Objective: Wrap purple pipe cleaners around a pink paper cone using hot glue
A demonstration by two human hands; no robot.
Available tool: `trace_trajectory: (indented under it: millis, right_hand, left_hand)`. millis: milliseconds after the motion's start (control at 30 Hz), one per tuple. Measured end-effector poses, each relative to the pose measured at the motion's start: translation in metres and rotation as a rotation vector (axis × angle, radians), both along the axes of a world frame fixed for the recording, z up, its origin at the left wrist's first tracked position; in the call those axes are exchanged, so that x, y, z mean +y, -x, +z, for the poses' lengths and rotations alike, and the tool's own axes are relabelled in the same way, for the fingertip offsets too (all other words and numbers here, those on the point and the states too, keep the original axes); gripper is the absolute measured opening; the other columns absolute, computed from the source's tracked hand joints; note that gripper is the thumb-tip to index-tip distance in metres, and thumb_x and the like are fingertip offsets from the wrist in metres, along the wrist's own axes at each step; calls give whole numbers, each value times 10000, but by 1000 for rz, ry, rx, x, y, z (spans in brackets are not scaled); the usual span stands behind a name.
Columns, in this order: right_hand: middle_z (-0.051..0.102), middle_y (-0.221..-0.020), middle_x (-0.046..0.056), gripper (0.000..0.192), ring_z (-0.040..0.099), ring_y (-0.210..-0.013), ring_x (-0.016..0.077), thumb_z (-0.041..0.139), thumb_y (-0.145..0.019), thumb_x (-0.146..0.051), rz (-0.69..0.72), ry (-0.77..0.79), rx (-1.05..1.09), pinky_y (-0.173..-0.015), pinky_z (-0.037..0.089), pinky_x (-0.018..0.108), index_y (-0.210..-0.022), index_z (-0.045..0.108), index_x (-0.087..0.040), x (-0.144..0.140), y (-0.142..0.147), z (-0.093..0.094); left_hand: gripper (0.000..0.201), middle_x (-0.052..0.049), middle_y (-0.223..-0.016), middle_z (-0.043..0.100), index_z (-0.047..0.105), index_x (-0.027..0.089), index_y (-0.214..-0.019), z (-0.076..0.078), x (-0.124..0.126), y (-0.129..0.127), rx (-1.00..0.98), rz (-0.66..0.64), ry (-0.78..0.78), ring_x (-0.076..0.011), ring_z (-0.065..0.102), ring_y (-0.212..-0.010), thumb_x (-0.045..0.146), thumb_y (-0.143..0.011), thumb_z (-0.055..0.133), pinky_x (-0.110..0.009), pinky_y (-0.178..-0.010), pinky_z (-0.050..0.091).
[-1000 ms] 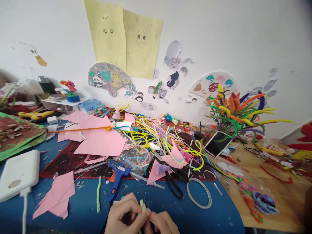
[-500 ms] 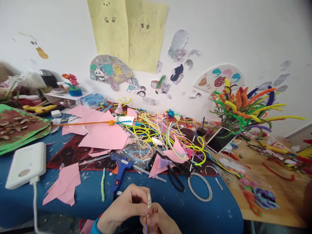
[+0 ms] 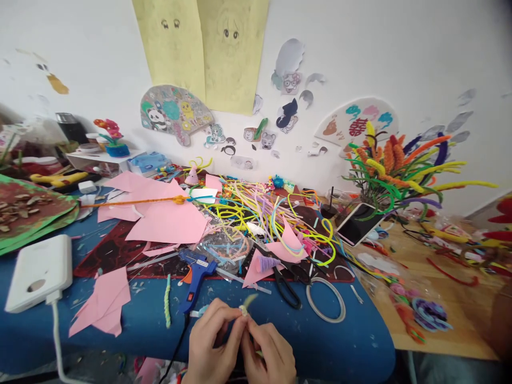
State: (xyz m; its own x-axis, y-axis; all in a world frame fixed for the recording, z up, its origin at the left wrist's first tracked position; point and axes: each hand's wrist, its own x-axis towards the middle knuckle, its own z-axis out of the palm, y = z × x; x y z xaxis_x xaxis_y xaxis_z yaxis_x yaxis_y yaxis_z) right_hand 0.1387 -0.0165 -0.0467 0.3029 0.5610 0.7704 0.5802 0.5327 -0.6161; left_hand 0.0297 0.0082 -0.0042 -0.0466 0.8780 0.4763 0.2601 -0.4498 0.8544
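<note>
At the table's near edge my left hand (image 3: pixel 214 341) and my right hand (image 3: pixel 267 349) meet at the fingertips. Both are closed in a pinch on a pale yellow pipe cleaner (image 3: pixel 243 310), whose blurred free end pokes up to the right. My fingers hide most of it. Just left of my hands lies a blue glue gun (image 3: pixel 197 285), its black cord running down beside my left hand. Farther left is a twisted pale green pipe cleaner (image 3: pixel 167 304). Black-handled scissors (image 3: pixel 287 288) and a clear ring of tape (image 3: pixel 326 300) lie beyond my right hand.
A tangle of loose pipe cleaners (image 3: pixel 256 205) covers the table's back, beside pink sheets (image 3: pixel 168 218). A white power bank (image 3: pixel 40 272) with a cable sits left. At right are a phone (image 3: pixel 357 224) and a bunch of pipe-cleaner flowers (image 3: pixel 394 160).
My hands have risen slightly and come together at the fingertips. The twisted pipe cleaner stood upright between them; now mostly its end shows above the fingers. The view has shifted a little.
</note>
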Motion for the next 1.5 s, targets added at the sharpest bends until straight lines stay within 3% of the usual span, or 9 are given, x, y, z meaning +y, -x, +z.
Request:
trace_trajectory:
  millis: [67, 233, 333, 500, 900, 1033, 1133, 1267, 1500]
  right_hand:
    - [565, -527, -27, 144, 442, -457, 97, 705, -867, -92, 69, 60, 77, -485, 319, 253, -881, 802, -197, 1, -4, 5]
    - [391, -475, -97, 355, 266, -419, 27, 845, -663, -364, 855, 1023, 839, -432, 187, 205, -542, 566, -179, 5, -21, 29]
    - [334, -411, -138, 396, 164, -359, -2, 887, -555, -397, 1087, 1262, 1009, -396, 136, 191, -558, 549, -191, 6, -23, 35]
    - [315, -386, -160, 491, 158, -339, 1, 935, -521, -522, 1078, 1227, 1025, -373, 133, 187, -636, 588, -195, 7, -22, 25]
    - [616, -587, -6, 118, 505, -487, 115, 708, -877, -161, 194, 254, 115, -488, 383, 239, -914, 810, -205, -16, -11, 9]
    - [677, -594, 11, 203, 574, -485, 128, 716, -869, -58, 21, 63, -129, -512, 434, 247, -966, 795, -217, -15, -9, 7]
    - [584, -532, -22, 126, 502, -457, 113, 714, -856, -116, 122, 197, 50, -475, 384, 243, -804, 771, -215, -13, -13, 12]
    - [420, -506, -86, 226, 312, -439, 58, 823, -709, -317, 509, 784, 641, -443, 250, 213, -634, 658, -183, -9, -22, 25]
    - [357, -423, -154, 403, 169, -394, 19, 912, -571, -375, 995, 1267, 1155, -417, 169, 185, -683, 565, -203, -2, -27, 32]
  left_hand:
    - [213, 15, -606, 555, 713, 190, -706, 4, 0, 5, 12, -70, 37, -122, 495, -544, 234, -912, 678, -217, -525, 389]
    - [486, -35, -688, 593, 770, 160, -717, 18, 19, 27, -56, -596, 355, -149, 528, -632, 616, -867, 689, -253, -580, 391]
    - [541, -31, -656, 571, 797, 160, -696, 19, 28, 31, -95, -865, 452, -141, 494, -610, 688, -787, 725, -263, -570, 355]
    - [522, -9, -598, 548, 737, 162, -579, 7, 32, 27, -165, -739, 398, -120, 462, -561, 655, -743, 789, -252, -546, 337]
    - [156, 6, -593, 642, 734, 202, -715, 9, 10, 26, 227, -155, -157, -117, 543, -521, 175, -868, 743, -219, -529, 405]
    - [207, 26, -552, 567, 689, 202, -658, 9, 3, 18, 224, -62, -123, -114, 497, -500, 145, -854, 718, -223, -512, 380]
    - [384, 17, -543, 530, 643, 183, -568, 10, 7, 20, 89, -182, 118, -122, 482, -517, 363, -901, 713, -225, -500, 369]
    - [481, -31, -659, 611, 755, 156, -682, 13, 18, 29, -60, -544, 359, -143, 525, -615, 605, -850, 714, -245, -570, 389]
    - [490, -25, -643, 598, 758, 167, -665, 7, 29, 32, -164, -783, 408, -134, 506, -602, 640, -792, 756, -254, -567, 359]
